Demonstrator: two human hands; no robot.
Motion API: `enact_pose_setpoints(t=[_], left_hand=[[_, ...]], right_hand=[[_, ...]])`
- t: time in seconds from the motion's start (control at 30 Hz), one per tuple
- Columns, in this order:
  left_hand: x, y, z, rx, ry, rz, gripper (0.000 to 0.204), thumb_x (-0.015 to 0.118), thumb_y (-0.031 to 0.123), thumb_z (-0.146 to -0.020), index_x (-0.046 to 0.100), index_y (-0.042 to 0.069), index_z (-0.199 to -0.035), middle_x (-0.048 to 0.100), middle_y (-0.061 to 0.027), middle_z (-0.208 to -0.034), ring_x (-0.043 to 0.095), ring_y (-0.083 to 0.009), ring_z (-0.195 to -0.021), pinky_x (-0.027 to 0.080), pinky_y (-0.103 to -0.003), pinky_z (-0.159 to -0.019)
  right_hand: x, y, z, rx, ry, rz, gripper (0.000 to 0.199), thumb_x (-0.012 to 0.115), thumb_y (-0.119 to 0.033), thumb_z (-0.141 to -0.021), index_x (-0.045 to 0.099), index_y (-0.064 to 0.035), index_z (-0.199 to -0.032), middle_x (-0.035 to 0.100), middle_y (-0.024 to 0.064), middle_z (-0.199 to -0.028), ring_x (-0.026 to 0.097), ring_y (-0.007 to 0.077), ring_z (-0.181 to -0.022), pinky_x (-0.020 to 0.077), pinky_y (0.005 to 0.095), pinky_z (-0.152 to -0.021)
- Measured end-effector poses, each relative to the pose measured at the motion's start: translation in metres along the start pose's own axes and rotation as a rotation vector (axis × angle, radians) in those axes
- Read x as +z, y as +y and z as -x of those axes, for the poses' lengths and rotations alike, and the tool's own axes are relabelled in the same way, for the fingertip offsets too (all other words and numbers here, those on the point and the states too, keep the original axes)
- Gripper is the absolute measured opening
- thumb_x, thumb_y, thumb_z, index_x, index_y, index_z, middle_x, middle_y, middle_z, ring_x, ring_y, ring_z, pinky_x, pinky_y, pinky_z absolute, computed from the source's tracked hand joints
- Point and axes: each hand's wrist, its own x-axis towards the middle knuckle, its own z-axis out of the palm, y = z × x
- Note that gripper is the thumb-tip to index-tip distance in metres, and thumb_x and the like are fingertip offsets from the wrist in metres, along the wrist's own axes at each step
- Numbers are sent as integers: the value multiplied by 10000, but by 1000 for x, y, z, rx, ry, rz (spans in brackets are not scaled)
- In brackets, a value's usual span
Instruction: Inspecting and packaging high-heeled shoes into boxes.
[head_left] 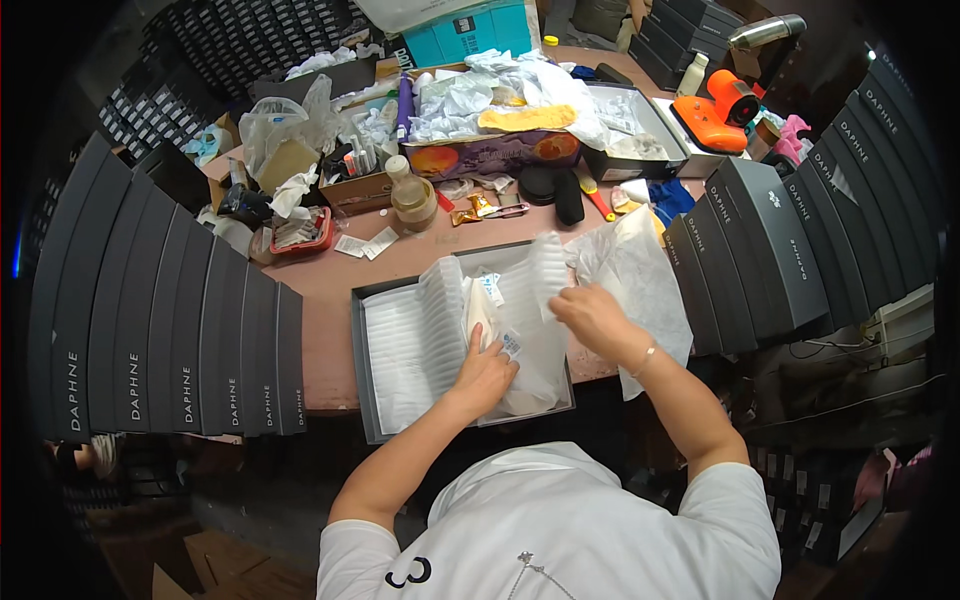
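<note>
In front of me on the table lies an open dark grey shoe box [363,375], its left half lined with ribbed white foam sheet [410,345]. A cream-coloured shoe [481,308] rests in the middle of the box with paper tags by it, partly covered. My left hand [485,372] lies on the shoe with fingers stretched out and apart. At the box's right side, my right hand [592,316] pinches the edge of a raised strip of white foam sheet [548,268]. White tissue paper [632,275] spreads on the table beyond that hand.
Dark shoe boxes stand in rows at left [170,320] and right [745,260]. Toward the back are a purple carton [490,155] heaped with crumpled paper, a glue jar [412,200], a red basket [305,235], a yellow-handled brush [598,198] and an orange device [712,112].
</note>
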Motion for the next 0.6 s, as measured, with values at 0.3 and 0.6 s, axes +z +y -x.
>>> enact_pose_setpoints(t=[0.3, 0.6], left_hand=[[-7, 8, 2, 24, 220, 104, 149, 591, 83, -779, 644, 78, -918, 624, -73, -946, 521, -270, -1110, 221, -616, -1071], [5, 54, 136, -722, -136, 1506, 367, 629, 224, -899, 586, -30, -1160, 657, -80, -934, 625, -128, -857, 518, -288, -773]], right_hand=[[-72, 33, 90, 434, 492, 156, 211, 610, 16, -824, 576, 27, -1032, 616, 189, -969, 633, 302, -796, 510, 321, -714], [78, -100, 10, 389, -23, -403, 377, 637, -207, -837, 530, 34, -1108, 590, 233, -1076, 594, 409, -924, 500, 450, -777]])
